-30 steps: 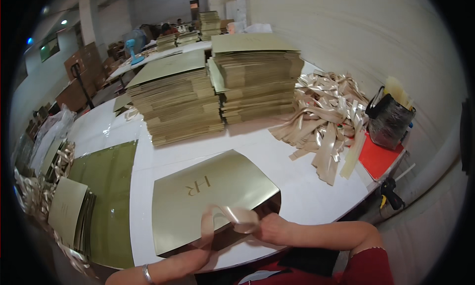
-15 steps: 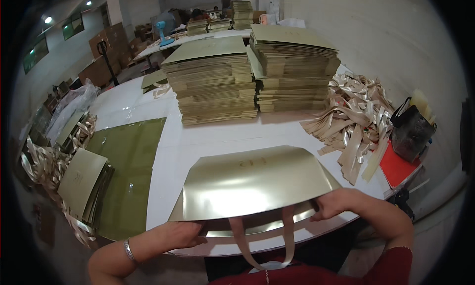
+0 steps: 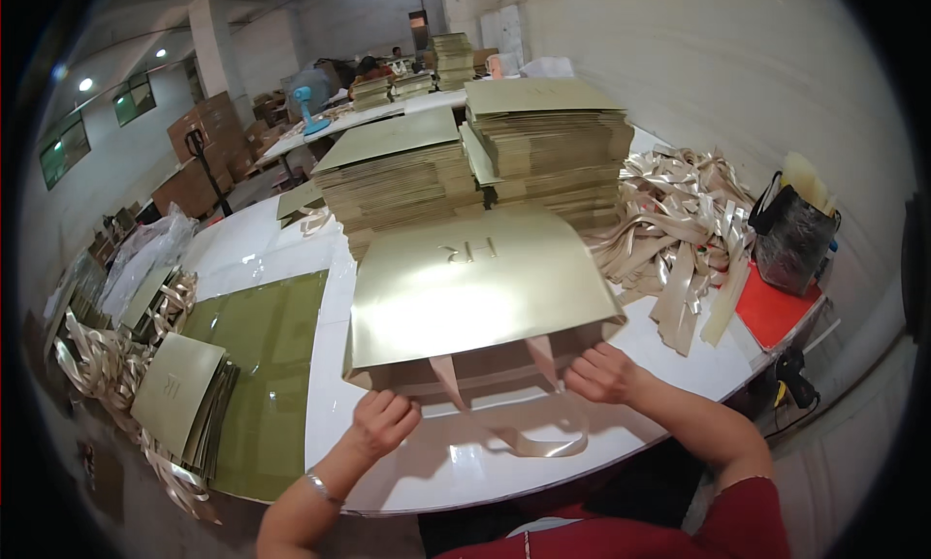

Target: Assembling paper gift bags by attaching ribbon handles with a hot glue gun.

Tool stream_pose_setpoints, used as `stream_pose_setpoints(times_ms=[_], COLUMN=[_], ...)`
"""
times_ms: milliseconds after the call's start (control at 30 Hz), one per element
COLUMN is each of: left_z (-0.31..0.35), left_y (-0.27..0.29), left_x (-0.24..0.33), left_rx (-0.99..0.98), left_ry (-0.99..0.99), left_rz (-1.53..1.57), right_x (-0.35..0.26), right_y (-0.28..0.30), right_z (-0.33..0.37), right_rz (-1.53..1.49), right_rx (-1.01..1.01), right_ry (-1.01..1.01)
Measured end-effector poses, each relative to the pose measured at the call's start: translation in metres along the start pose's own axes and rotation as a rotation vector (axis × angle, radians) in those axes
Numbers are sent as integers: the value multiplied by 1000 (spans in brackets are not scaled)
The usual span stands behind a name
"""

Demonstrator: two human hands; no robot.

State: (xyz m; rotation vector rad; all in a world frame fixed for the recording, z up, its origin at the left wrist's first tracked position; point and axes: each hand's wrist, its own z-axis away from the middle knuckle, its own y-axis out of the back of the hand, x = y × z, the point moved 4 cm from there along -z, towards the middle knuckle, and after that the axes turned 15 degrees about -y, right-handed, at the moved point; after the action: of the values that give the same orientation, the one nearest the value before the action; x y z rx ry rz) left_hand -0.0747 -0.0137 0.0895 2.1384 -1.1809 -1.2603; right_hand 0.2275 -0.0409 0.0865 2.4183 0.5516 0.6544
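Note:
A shiny gold paper bag (image 3: 475, 297) lies over the white table before me, its mouth facing me and held apart. My left hand (image 3: 385, 421) has its fingers curled at the left corner of the mouth. At the right corner, my right hand (image 3: 603, 373) grips the rim with bent fingers. A pale pink ribbon handle (image 3: 524, 447) hangs from the mouth in a loop onto the table between my hands. The bag's far end reaches up against the stacks behind it; its inside is mostly shaded.
Two tall stacks of flat gold bags, left (image 3: 393, 176) and right (image 3: 553, 142), stand behind. Right of them lies a heap of ribbons (image 3: 684, 220), then a black pouch (image 3: 795, 234) and a red sheet (image 3: 779, 305). On the left, finished-looking bags (image 3: 179, 394) lean by a green mat (image 3: 267, 375).
Both hands have pushed the bag forward, away from me, and its top face has tilted more into view. The ribbon loop has come down onto the table. My head view has shifted.

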Motion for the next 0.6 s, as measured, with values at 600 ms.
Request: stream_pose_setpoints(times_ms=[600], left_z=[-99], left_y=[-51], left_x=[-69], left_rx=[-389], left_ry=[306], left_rz=[485], right_x=[203], right_y=[-7], right_z=[77], right_rz=[-706], right_rx=[-193], right_ry=[-1435])
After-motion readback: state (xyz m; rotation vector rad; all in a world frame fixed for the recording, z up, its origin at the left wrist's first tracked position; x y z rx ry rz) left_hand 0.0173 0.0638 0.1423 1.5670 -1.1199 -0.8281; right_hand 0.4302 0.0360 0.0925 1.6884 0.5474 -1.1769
